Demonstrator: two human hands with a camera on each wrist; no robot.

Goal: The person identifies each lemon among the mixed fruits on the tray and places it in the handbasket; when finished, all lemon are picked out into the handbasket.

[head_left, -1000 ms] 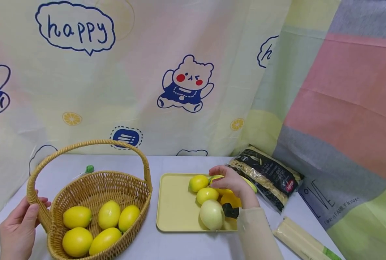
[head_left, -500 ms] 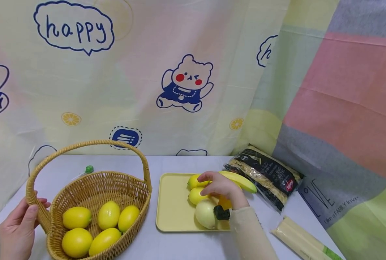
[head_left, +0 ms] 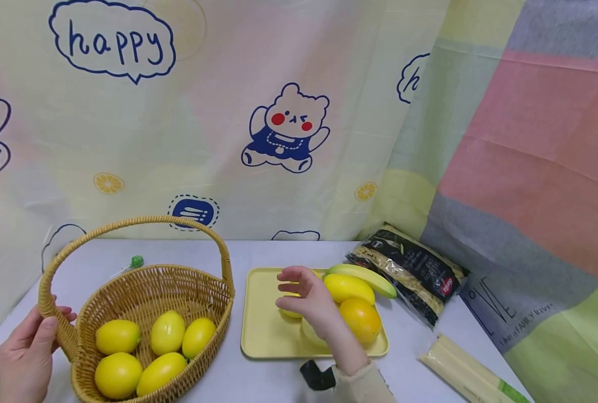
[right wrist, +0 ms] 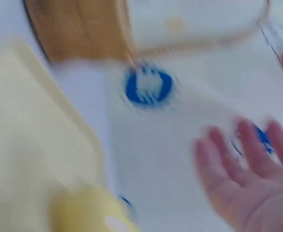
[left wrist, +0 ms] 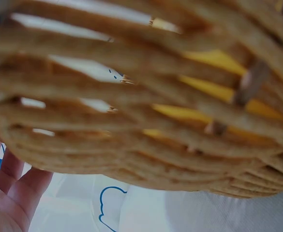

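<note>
In the head view, my left hand (head_left: 27, 352) grips the foot of the handle of a wicker basket (head_left: 150, 280), thumb in front and fingers behind. Several lemons (head_left: 119, 375) lie in the basket. My right hand (head_left: 309, 296) is over the yellow tray (head_left: 261, 330), fingers spread and slightly bent. Its palm faces left, and the right wrist view shows the hand (right wrist: 252, 179) holding nothing. Beneath it a lemon (head_left: 290, 312) is partly hidden, and a pale round fruit (head_left: 311, 334) is mostly behind the wrist.
On the tray's right side are an orange-yellow round fruit (head_left: 360, 320), a yellow oblong fruit (head_left: 349, 287) and a banana (head_left: 364, 273). Farther right lie a black-labelled food bag (head_left: 410, 268) and a pale wrapped pack (head_left: 467, 369). A printed curtain (head_left: 203, 123) hangs behind.
My right hand has swept left across the tray, uncovering the fruits on the right. The front lemon and pale round fruit have shifted left. My left hand stays on the basket handle.
</note>
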